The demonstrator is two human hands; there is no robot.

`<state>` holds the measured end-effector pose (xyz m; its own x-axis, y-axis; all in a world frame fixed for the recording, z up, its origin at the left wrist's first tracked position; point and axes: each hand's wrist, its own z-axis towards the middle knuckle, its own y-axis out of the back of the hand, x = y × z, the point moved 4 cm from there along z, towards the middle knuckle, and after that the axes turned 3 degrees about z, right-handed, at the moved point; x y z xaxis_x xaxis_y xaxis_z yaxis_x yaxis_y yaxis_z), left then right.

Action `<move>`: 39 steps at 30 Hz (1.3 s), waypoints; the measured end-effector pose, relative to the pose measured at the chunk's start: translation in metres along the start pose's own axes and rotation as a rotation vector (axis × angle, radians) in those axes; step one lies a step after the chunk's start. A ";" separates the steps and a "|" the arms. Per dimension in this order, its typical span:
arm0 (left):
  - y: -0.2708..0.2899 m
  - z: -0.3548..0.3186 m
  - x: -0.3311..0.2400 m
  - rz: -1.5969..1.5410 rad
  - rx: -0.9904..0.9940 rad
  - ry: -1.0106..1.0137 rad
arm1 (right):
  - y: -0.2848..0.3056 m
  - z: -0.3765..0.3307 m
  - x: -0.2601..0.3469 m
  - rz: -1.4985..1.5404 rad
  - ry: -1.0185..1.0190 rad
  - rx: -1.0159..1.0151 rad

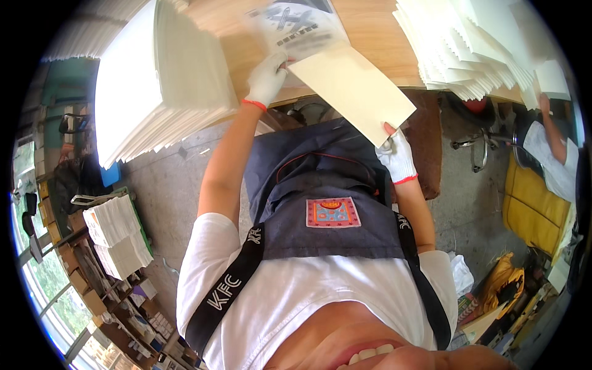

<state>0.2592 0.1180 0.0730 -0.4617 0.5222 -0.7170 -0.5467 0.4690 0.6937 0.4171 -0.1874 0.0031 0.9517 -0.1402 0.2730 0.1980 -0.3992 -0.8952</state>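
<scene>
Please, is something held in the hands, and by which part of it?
The right hand holds the cream sheet by its near short edge. The left hand is at its left corner; whether it grips cannot be told.

Worn on the head, left of a side-by-side pair, and aimed steeply downward through a wide fisheye lens. Looks from very close over the wearer's neck point(327, 324) and white shirt point(290, 290) at the lower edge, then down the dark apron point(290, 240) near the middle. Reaches past the left grip point(267, 80) and right grip point(398, 155), at moderate range, to the bench point(376, 28) across the top, seen from above. Spreads wide enough to catch floor point(163, 216) on either side, a window point(57, 265) farther off at lower left and another person point(555, 163) near the right rim. Stands upright and unmirrored, bending straight edges toward a rounded, black-cornered border.
</scene>
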 end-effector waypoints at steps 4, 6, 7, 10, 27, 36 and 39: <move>0.006 -0.003 -0.015 -0.216 -0.048 -0.061 | -0.046 -0.002 -0.011 -0.077 0.067 -0.246; 0.002 -0.011 -0.020 -0.018 -0.134 -0.164 | -0.057 -0.007 -0.023 -0.113 0.104 -0.339; 0.001 -0.019 -0.027 0.022 -0.175 -0.166 | -0.059 -0.008 -0.026 -0.114 0.115 -0.324; -0.018 -0.044 -0.028 -0.203 -0.571 -0.133 | -0.074 -0.013 -0.031 -0.151 0.130 -0.277; -0.190 -0.130 -0.002 -1.350 -0.181 0.684 | -0.030 0.048 -0.079 -0.002 -0.005 -0.280; -0.107 -0.141 0.008 -1.124 0.020 0.798 | -0.055 0.058 -0.063 -0.827 -0.105 -0.018; -0.087 -0.141 0.025 -1.008 0.031 0.692 | -0.092 0.062 -0.068 -1.702 0.082 0.122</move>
<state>0.1969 -0.0103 -0.0146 -0.1203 -0.5695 -0.8132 -0.8618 0.4665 -0.1992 0.3491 -0.0847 0.0452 -0.3499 0.2941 0.8894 0.9201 -0.0705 0.3853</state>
